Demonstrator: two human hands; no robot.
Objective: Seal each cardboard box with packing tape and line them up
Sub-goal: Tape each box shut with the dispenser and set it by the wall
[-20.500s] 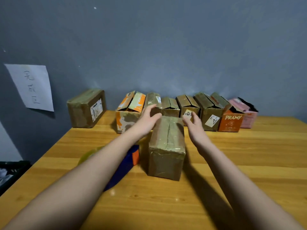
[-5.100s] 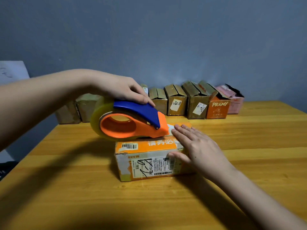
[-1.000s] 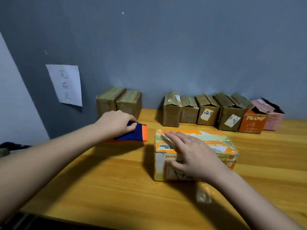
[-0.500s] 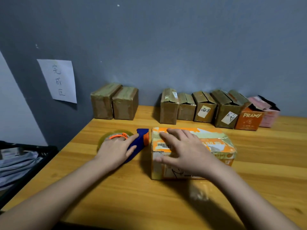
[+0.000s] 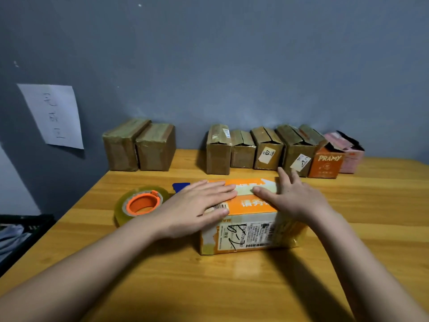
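Right up close, two bare arms reach in over the wooden worktop (image 5: pixel 209 287). Both hands lie flat on top of an orange and white box (image 5: pixel 246 231) that sits in the middle of the worktop, with shiny tape over its top. The left hand (image 5: pixel 197 210) rests on the left end of the box with its fingers straight and close together, and its thumb lies along the top front edge. The right hand (image 5: pixel 294 198) rests on the right end, fingers straight and spread a little, with its thumb pointing toward the left hand. The two hands almost meet in the middle of the lid. The front of the box has a label with black writing on it. Just left of the box lies a tape dispenser (image 5: pixel 141 203) with a clear roll, an orange middle and a blue tip poking out behind the left hand. Farther back, by the grey wall, two brown taped boxes (image 5: pixel 139 147) stand touching side by side on the left. After a gap, a row of more boxes (image 5: pixel 267 152) runs to the right, ending with an orange box (image 5: pixel 326 165) and a pink box (image 5: pixel 350 156). A white paper sign (image 5: pixel 53 115) hangs on the wall at the far left.
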